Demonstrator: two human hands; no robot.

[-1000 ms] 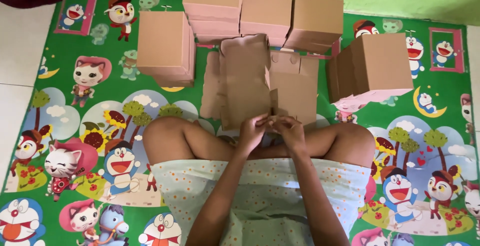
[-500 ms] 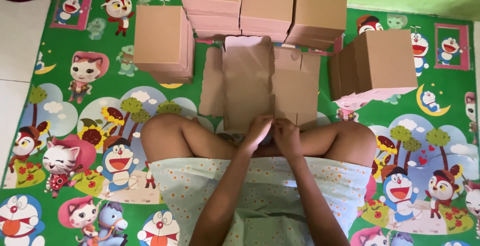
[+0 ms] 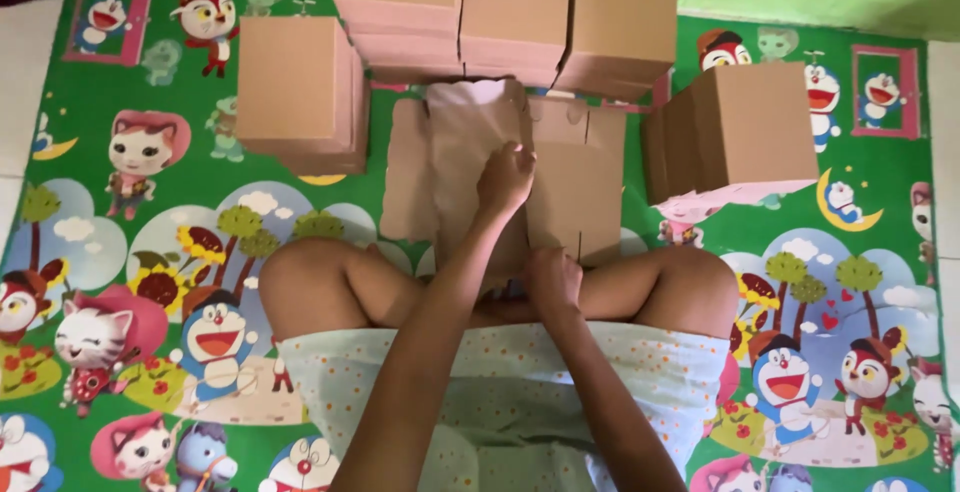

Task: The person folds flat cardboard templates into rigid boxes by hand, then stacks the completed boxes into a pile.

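Spread over the green cartoon-printed floor mat (image 3: 150, 252), the flat brown cardboard box blank (image 3: 480, 172) is pressed by the left hand (image 3: 505, 180), fingers together, and the right hand (image 3: 553, 282), fingers curled on its near edge; uneven pressure could crease it off the fold line.

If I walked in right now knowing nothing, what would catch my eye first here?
Probably the bright green cartoon play mat covering the floor, with a person sitting cross-legged on it. Straight ahead lies a flat brown cardboard sheet; the left hand presses on its middle while the right hand holds its near edge. Stacks of folded cardboard boxes ring the far side.
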